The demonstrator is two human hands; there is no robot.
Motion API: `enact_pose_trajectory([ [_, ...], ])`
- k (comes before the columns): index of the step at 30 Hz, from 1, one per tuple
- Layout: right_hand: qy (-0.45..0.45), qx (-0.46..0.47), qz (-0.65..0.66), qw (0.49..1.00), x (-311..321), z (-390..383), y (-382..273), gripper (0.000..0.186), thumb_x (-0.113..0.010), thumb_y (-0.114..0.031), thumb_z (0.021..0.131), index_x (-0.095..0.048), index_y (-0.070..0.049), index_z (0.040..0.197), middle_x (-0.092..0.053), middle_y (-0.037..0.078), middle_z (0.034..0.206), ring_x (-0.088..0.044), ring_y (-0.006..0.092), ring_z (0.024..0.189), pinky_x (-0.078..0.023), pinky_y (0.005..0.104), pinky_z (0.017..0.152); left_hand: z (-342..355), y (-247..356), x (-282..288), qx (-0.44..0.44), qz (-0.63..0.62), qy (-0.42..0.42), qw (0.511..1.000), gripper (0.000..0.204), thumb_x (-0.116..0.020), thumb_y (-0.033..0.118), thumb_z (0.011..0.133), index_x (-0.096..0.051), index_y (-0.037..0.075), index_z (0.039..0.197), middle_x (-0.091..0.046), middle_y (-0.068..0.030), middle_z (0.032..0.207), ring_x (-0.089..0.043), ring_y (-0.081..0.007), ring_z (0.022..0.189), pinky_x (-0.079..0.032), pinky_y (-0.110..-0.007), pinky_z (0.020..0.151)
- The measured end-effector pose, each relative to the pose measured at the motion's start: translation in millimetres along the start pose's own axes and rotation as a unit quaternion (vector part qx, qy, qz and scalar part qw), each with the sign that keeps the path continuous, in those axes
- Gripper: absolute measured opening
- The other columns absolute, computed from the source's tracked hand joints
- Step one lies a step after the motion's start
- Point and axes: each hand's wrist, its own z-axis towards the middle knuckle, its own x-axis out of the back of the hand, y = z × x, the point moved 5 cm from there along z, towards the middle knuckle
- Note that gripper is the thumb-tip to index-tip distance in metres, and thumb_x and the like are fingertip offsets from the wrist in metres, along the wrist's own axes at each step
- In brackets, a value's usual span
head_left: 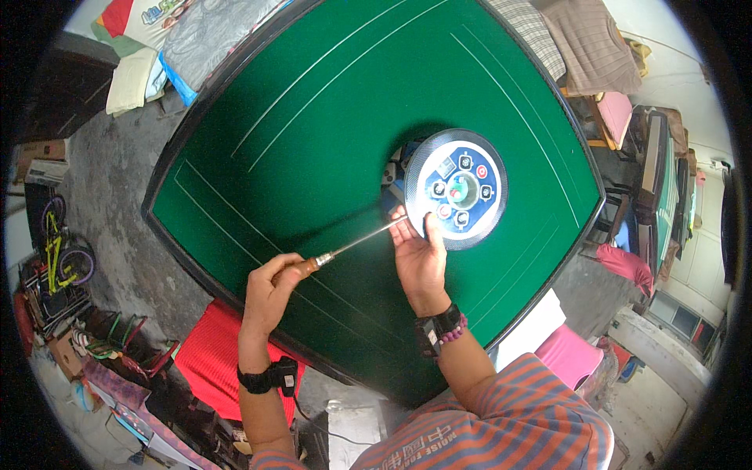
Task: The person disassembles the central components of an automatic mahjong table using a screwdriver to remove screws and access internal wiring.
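A round control panel with a white and blue face, several buttons and a clear dome at its middle sits raised and tilted over an opening in a green felt mahjong table. My right hand grips the panel's near left rim, thumb on top and fingers beneath. In my left hand is a screwdriver with an amber-brown handle. Its long metal shaft points up and right, and the tip reaches my right fingertips by the rim. Parts inside the opening show only partly, left of the panel.
A dark raised frame borders the table. Red ribbed cloth lies by the near left edge, and a pink seat stands near right. Cloth-covered chairs stand far right. A small yellow bicycle is at the left. A cable runs from my left wrist.
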Motion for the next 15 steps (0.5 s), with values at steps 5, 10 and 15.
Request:
enact_pose_trajectory([
  [5,0.013,0.008,-0.005,1.000,-4,-2,-2,0.049,-0.062,-0.027,0.095,-0.047,0.002,0.132,-0.062,0.020,0.119,-0.061,0.0272,0.108,-0.048,0.0375,0.096,0,3,2,-0.015,-0.005,-0.006,1.000,0.025,-0.063,0.022,0.089,-0.058,0.000,0.080,-0.054,-0.0007,0.068,-0.052,-0.0086,0.067,-0.043,-0.026,0.063],
  [10,0.012,0.011,-0.005,1.000,-3,-2,-1,0.050,-0.062,-0.027,0.095,-0.047,0.002,0.132,-0.062,0.020,0.119,-0.061,0.0272,0.107,-0.048,0.0375,0.096,4,-35,-3,0.089,-0.047,-0.097,0.990,0.020,-0.069,0.017,0.084,-0.056,0.001,0.080,-0.056,-0.0005,0.070,-0.053,-0.0081,0.067,-0.043,-0.025,0.062],
  [15,0.009,0.007,0.001,1.000,-4,-1,0,0.049,-0.062,-0.027,0.095,-0.047,0.003,0.131,-0.062,0.019,0.119,-0.062,0.0270,0.107,-0.048,0.0370,0.095,3,8,-7,-0.050,0.019,-0.004,0.999,0.019,-0.065,0.016,0.089,-0.058,0.000,0.081,-0.058,-0.0008,0.068,-0.051,-0.0073,0.061,-0.039,-0.025,0.055],
])
